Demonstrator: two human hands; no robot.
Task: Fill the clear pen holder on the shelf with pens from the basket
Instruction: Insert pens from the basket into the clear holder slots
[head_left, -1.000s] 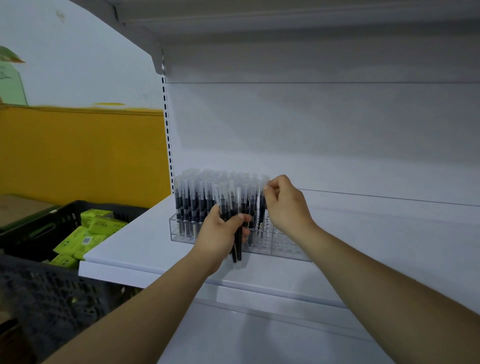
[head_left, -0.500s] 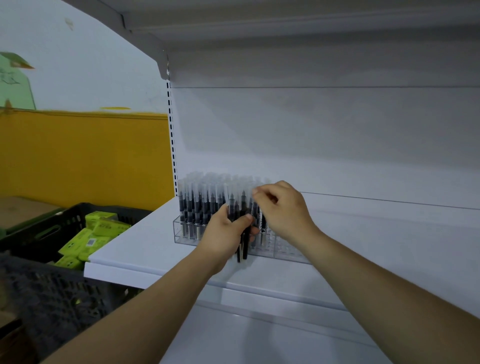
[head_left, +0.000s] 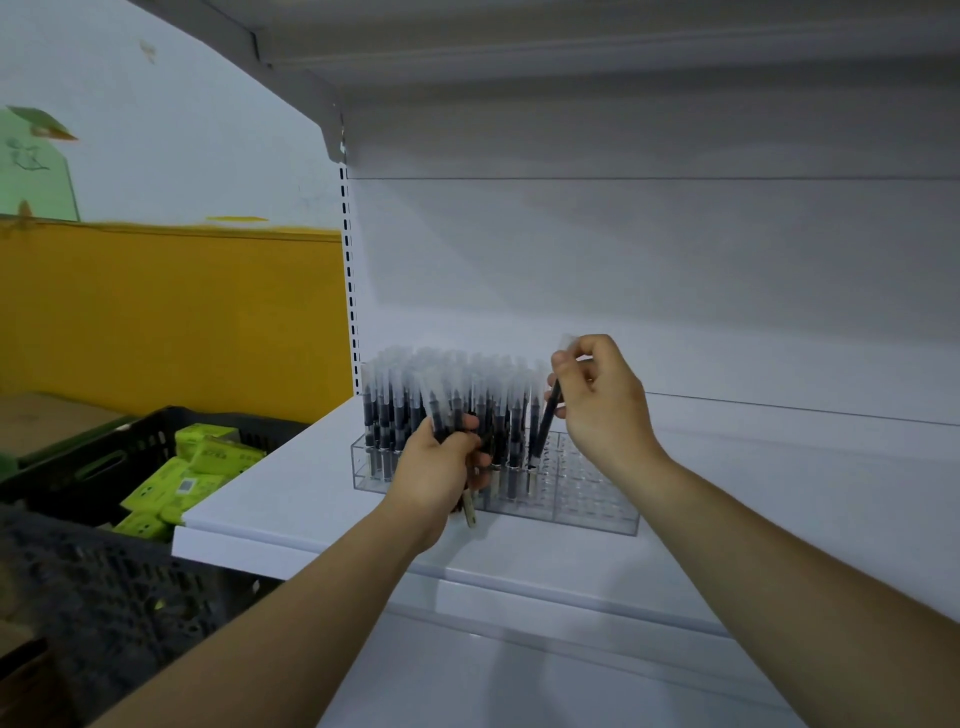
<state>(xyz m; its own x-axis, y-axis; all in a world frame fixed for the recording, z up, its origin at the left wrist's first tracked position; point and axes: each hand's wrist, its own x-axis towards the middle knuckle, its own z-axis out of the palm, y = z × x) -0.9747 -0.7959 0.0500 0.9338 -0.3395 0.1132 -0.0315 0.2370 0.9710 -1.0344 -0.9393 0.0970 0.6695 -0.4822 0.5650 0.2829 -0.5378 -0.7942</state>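
While the left hand (head_left: 441, 473) grips spare pens (head_left: 435, 410), the right hand (head_left: 608, 410) pinches one pen (head_left: 546, 423). Racked pens (head_left: 389, 410) crowd the holder (head_left: 592, 499); a basket (head_left: 104, 449) sits left.

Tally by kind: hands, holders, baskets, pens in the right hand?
Hands: 2, left hand and right hand
Holder: 1
Basket: 1
Pen in right hand: 1
Total: 5
Not counted: bundle in left hand, too dense.

Pen holder (head_left: 597, 512) sits on the shelf (head_left: 291, 499), near its left edge, with pens (head_left: 395, 410) standing in its left part. Basket (head_left: 104, 457) lies left of the shelf, lower down, boxes (head_left: 208, 457) inside.
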